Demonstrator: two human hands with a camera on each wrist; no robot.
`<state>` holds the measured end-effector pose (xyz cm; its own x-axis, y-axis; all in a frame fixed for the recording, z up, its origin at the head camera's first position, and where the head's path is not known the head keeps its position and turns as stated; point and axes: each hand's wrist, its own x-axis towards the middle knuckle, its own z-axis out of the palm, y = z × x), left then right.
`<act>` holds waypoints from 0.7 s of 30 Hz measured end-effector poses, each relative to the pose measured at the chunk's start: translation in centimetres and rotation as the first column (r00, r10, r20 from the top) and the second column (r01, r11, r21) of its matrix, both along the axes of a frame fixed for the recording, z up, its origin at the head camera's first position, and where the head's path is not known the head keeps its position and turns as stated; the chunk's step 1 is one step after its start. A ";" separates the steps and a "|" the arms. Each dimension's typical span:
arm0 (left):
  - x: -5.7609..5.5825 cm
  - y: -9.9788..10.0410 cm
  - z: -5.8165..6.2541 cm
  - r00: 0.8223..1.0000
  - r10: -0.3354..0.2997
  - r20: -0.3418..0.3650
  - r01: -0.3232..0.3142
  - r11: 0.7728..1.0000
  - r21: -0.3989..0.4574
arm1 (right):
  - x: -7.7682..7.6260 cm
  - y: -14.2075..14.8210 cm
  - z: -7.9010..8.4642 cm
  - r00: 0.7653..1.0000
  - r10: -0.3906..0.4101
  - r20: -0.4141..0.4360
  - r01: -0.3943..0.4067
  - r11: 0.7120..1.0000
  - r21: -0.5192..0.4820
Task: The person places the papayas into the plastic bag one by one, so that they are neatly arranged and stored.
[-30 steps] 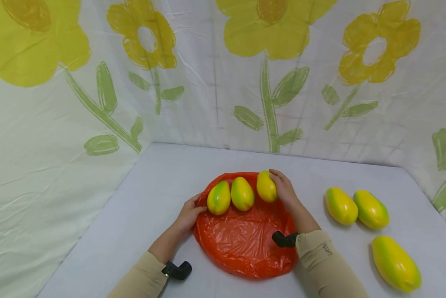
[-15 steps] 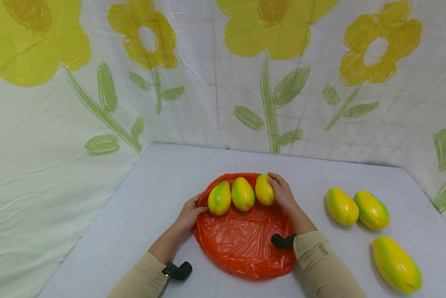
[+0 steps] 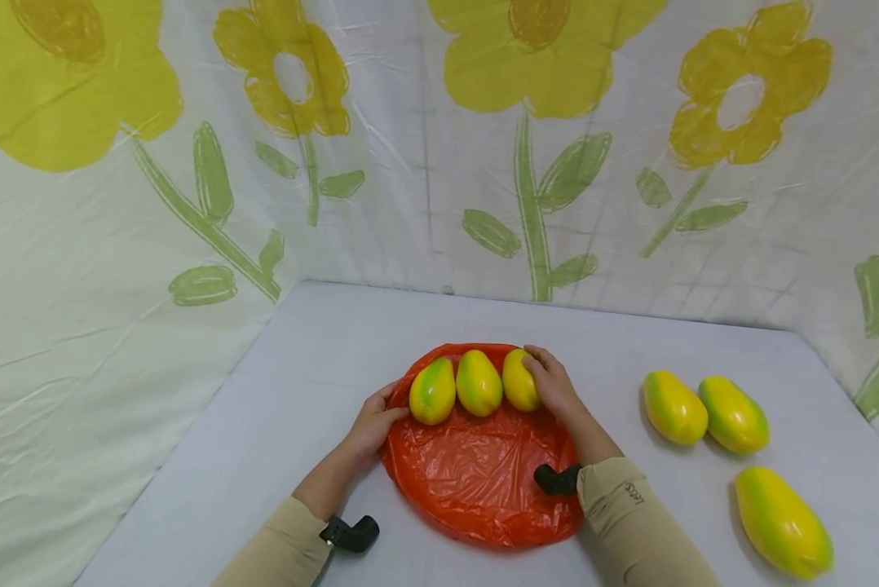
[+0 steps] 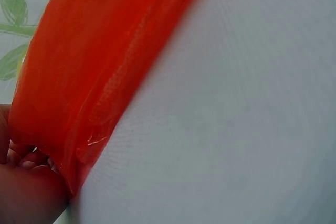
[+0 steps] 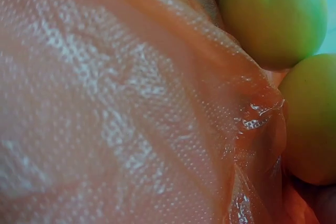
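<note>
Tabletop (image 3: 322,350) surrounds red bag (image 3: 476,473); left fingers (image 3: 383,395) grip edge (image 3: 401,388), right fingers (image 3: 542,360) fruit (image 3: 517,383).

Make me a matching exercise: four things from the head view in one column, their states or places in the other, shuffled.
Things
1. Left hand
2. Right hand
3. Red plastic
4. Fruit nearest the bottom-right corner

States or places
A. beneath the row of three fruits
B. fingers on the rightmost fruit of the row
C. yellow and green, lying on the white table
D. holds the edge of the red plastic

Right pairs: 1-D, 2-B, 3-A, 4-C
</note>
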<state>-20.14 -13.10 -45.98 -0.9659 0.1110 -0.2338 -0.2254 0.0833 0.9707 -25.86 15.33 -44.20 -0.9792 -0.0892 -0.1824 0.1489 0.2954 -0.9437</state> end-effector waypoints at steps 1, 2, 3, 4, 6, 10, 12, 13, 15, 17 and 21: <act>0.0 0.0 0.0 1.000 0.001 0.000 -0.001 1.000 0.001 | 0.0 0.0 0.0 1.000 0.002 0.000 -0.002 1.000 0.002; 0.0 0.0 0.0 1.000 0.002 0.001 -0.002 1.000 0.002 | 0.1 0.0 0.0 1.000 0.004 -0.004 -0.004 1.000 0.005; 0.0 0.0 0.0 1.000 0.002 0.000 -0.002 1.000 0.003 | 0.1 0.0 0.1 1.000 0.005 -0.007 -0.005 1.000 0.008; 0.0 0.0 0.0 1.000 0.002 -0.001 -0.002 1.000 0.003 | 0.1 0.0 0.0 1.000 0.007 -0.009 -0.007 1.000 0.010; 0.0 0.0 0.1 1.000 0.003 -0.003 -0.003 1.000 0.000 | 0.1 0.0 0.0 1.000 0.006 -0.012 -0.006 1.000 0.011; 0.0 0.0 0.2 1.000 0.004 -0.003 -0.004 1.000 -0.005 | 0.0 -0.1 -0.3 1.000 -0.004 -0.017 0.004 1.000 0.011; 0.0 0.0 0.1 1.000 0.005 -0.001 -0.005 1.000 -0.003 | 0.0 -0.1 -0.4 1.000 -0.010 -0.021 0.010 1.000 0.010; 0.1 0.0 0.1 1.000 0.005 0.001 -0.005 1.000 -0.002 | 0.1 -0.2 -0.5 1.000 -0.014 -0.023 0.014 1.000 0.009; 0.1 0.0 0.1 1.000 0.005 0.002 -0.005 1.000 -0.004 | 0.1 -0.3 -0.6 0.999 -0.026 -0.029 0.027 1.000 0.006; 0.1 0.0 0.1 1.000 0.005 0.006 -0.005 1.000 -0.006 | 0.3 -0.3 -0.6 0.999 -0.036 -0.030 0.036 0.999 -0.006; 0.1 0.0 0.1 1.000 0.007 0.003 -0.007 1.000 -0.002 | 0.4 -0.3 -0.6 0.998 -0.054 -0.026 0.053 0.998 -0.041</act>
<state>-20.00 -13.11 -45.89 -0.9661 0.1040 -0.2364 -0.2284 0.0837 0.9700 -25.45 15.00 -44.85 -0.9873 -0.0428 -0.1532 0.1379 0.2494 -0.9585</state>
